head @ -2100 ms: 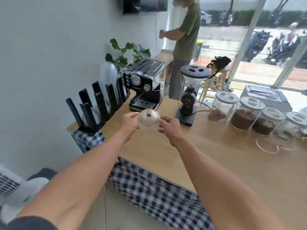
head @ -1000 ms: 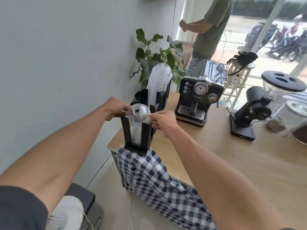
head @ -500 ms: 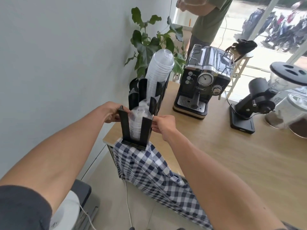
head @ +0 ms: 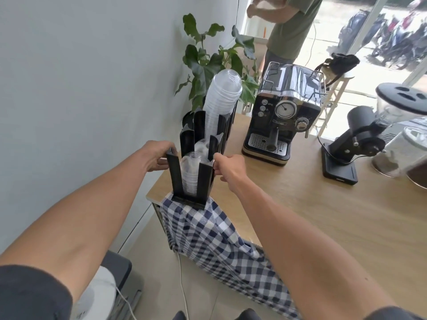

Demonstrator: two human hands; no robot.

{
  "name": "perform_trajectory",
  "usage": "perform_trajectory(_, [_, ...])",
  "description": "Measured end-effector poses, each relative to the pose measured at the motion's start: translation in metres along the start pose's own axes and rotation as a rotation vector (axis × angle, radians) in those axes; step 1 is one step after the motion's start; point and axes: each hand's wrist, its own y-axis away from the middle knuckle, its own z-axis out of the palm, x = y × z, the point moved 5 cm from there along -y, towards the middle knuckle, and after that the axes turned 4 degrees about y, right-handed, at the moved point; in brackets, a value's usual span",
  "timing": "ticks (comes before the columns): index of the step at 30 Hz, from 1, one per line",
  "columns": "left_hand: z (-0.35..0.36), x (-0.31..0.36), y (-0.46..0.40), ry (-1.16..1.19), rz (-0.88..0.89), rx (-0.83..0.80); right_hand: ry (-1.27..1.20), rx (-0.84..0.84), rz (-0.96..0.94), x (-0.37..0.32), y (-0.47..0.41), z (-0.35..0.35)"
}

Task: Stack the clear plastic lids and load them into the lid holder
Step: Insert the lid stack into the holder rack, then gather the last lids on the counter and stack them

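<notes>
A black lid holder (head: 204, 179) with upright posts stands at the near left corner of the wooden counter (head: 323, 215). A stack of clear dome lids (head: 190, 174) sits inside its front compartment, top just below the post tips. My left hand (head: 154, 155) is at the stack's left side and my right hand (head: 231, 167) at its right side, fingertips reaching in between the posts and partly hidden by them. More clear lids (head: 201, 146) fill the compartment behind, and a tall clear stack (head: 221, 98) rises from the rear one.
A black espresso machine (head: 284, 112) stands right of the holder, then a grinder (head: 355, 139) and glass jars (head: 397, 158). A leafy plant (head: 208, 61) is behind the holder. A checked cloth (head: 219, 241) hangs off the counter edge. A person (head: 291, 24) stands at the back.
The lid stack went from in front of me to the holder's front compartment and has sunk lower between the posts. Both hands stayed at its sides.
</notes>
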Motion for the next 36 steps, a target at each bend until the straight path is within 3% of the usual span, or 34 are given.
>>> perform_trajectory(3, [-0.005, 0.038, 0.017, -0.036, 0.205, 0.119, 0.037, 0.024, -0.121, -0.029, 0.008, -0.015])
perform_trajectory(7, [0.004, 0.083, 0.038, -0.261, 0.512, 0.230, 0.053, 0.076, -0.261, -0.063, 0.012, -0.041])
perform_trajectory(11, [0.052, 0.107, 0.067, -0.409, 0.691, 0.205, 0.093, 0.152, -0.308, -0.075, 0.015, -0.085])
perform_trajectory(21, [0.221, 0.105, 0.131, -0.526, 0.781, -0.023, 0.112, 0.305, -0.283, -0.028, 0.036, -0.234])
perform_trajectory(36, [0.570, 0.029, 0.311, -0.599, 0.846, -0.392, 0.086, 0.632, -0.087, 0.155, 0.121, -0.576])
